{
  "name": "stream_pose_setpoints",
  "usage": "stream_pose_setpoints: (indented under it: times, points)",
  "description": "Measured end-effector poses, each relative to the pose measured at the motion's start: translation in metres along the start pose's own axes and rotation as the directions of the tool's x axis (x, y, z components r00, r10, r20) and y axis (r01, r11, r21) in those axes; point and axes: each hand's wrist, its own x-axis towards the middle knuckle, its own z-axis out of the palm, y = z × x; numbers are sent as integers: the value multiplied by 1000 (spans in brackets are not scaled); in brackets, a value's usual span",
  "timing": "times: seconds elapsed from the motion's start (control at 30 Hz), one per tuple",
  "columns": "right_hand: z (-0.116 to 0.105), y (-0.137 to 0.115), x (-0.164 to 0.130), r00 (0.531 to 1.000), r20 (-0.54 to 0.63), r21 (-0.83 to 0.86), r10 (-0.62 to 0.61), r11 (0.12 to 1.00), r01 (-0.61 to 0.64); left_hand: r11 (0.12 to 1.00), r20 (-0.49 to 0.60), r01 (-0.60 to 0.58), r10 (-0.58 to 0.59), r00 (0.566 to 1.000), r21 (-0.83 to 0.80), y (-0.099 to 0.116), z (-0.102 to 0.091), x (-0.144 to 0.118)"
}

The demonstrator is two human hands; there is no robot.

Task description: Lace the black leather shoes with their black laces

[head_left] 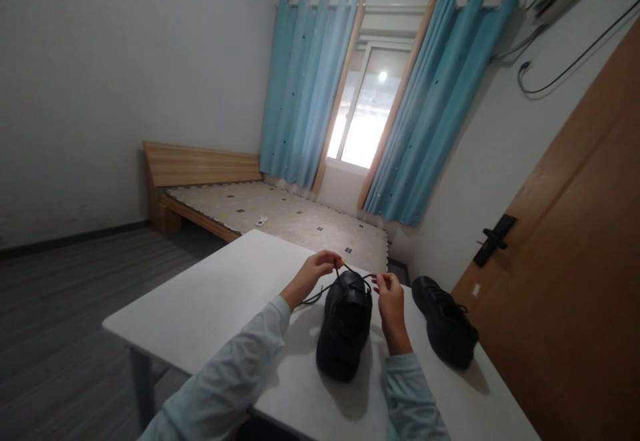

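A black lace-up shoe stands on the white table, its heel toward me and its toe pointing away. At the upper left of its opening, my left hand pinches a black shoelace, part of which trails down to the table on the left. On the other side, my right hand is closed on lace as well, with a strand running from its fingertips to the shoe. The lace between the two hands passes over the shoe's tongue. Exactly how the strands cross is too small to tell.
A second black shoe rests on the table to the right, by the wooden door. Past the table's far edge is a bed with a patterned mattress and a small white object on it. Blue curtains flank the window.
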Motion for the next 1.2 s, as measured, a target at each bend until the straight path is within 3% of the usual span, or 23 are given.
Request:
stream_pose_setpoints:
  times: [0.1, 0.23, 0.37, 0.53, 0.73, 0.87, 1.03, 1.13, 1.2]
  points:
    - [-6, -4, 5, 998, -18, 202, 61, 978, -56, 999, 7, 13, -12, 1000, -34, 4, 4, -2]
    - [-13, -15, 8, 996, -33, 418, 88, 906, -66, 988, 17, -45, 43, 999, 149, 4, 7, -2]
    - [-26, -22, 14, 994, -73, 544, 86, 839, -33, 912, 48, -88, 75, 996, 400, 1, 9, -3]
    - [-46, -24, 26, 986, -141, 647, 86, 762, 26, 893, 122, -174, 135, 983, 416, 5, 15, -9]
    - [-61, -26, 34, 970, -194, 690, 146, 723, 29, 861, 327, -405, 304, 895, 308, 17, 24, -16]
    - [-61, -31, 33, 966, -212, 701, 149, 712, 44, 822, 456, -465, 293, 840, 328, 21, 29, -16]
    - [-55, -40, 25, 994, -95, 689, 52, 725, 28, 745, 548, -450, 136, 825, 492, 19, 30, -17]
    - [-52, -44, 21, 1000, -30, 646, -7, 763, 25, 691, 533, -471, 146, 834, 548, 20, 28, -17]
    - [-51, -44, 19, 998, -56, 568, -32, 821, 58, 660, 494, -461, 153, 856, 594, 22, 27, -17]
